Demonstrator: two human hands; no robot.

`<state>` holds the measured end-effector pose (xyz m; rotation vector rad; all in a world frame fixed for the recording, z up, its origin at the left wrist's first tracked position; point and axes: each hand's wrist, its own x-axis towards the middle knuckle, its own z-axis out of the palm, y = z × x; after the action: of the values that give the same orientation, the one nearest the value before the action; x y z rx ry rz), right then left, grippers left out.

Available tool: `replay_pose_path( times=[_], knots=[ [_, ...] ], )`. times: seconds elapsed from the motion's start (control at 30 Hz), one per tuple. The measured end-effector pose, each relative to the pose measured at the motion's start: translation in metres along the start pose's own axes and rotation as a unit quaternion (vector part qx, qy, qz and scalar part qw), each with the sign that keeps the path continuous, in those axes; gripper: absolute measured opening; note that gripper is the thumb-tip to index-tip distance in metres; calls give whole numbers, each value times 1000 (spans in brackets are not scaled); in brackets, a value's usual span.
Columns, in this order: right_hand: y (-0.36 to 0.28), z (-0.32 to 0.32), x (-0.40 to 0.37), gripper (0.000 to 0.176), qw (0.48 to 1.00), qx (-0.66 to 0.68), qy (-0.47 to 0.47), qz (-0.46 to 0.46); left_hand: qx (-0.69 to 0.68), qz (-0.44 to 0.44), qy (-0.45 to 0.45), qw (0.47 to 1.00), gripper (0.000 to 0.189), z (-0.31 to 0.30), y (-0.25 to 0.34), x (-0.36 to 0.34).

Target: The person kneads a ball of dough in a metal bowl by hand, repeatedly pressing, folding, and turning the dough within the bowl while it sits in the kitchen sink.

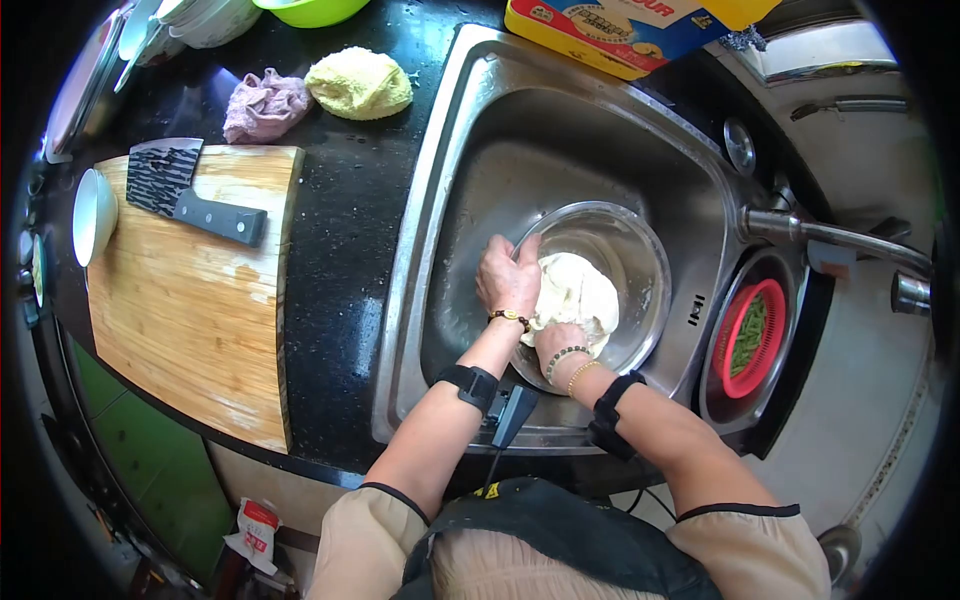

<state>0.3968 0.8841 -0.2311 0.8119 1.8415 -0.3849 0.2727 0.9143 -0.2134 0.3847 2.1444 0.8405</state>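
Observation:
A round metal bowl stands in the sink, with a lump of white dough inside it. My left hand grips the bowl's left rim, thumb toward the inside. My right hand presses into the lower part of the dough with its fingers curled in; the fingertips are hidden. Both wrists carry bracelets and black straps.
Left of the sink lie a wooden board, a cleaver, a white bowl, a purple cloth and a yellow cloth. At right are the faucet and a red basket of green vegetables.

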Motion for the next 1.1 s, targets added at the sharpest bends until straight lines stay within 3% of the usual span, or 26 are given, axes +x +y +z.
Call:
replay_pose_path(
  times=[0.3,0.33,0.43,0.47,0.5,0.6,0.63,0.7,0.73,0.8,0.9,0.93,1.1],
  knots=[
    [1,-28,-3,23,999,-6,-33,15,11,12,9,1000,41,-2,4,0],
    [2,-25,-9,23,999,-8,-30,17,-10,81,89,993,44,7,-6,1],
    [21,-30,-21,24,987,-76,40,-139,-38,68,62,995,44,8,-10,6],
    [30,-34,-30,22,978,-61,6,-198,-39,68,65,995,44,7,-12,7],
    [34,-44,-43,22,979,-62,6,-196,-41,73,67,994,44,7,-12,8],
    [49,-75,-67,21,968,83,181,-154,-42,68,56,995,44,7,-6,8],
    [51,-81,-57,21,968,83,180,-154,-32,63,46,996,45,6,-4,9],
    [50,-90,-20,23,884,43,402,-236,-36,64,54,996,44,6,-4,10],
    [45,-92,3,23,882,44,402,-243,-42,63,52,996,44,6,-4,10],
    [29,-102,35,30,962,124,141,-197,-34,57,46,997,43,6,-4,11],
    [33,-110,23,31,960,95,146,-220,-25,70,51,996,43,7,-5,11],
    [32,-95,28,32,950,70,224,-207,-48,72,49,995,42,8,-5,11],
    [35,-68,-32,22,897,63,349,-264,-55,73,47,995,42,6,-3,9]
  ],
)
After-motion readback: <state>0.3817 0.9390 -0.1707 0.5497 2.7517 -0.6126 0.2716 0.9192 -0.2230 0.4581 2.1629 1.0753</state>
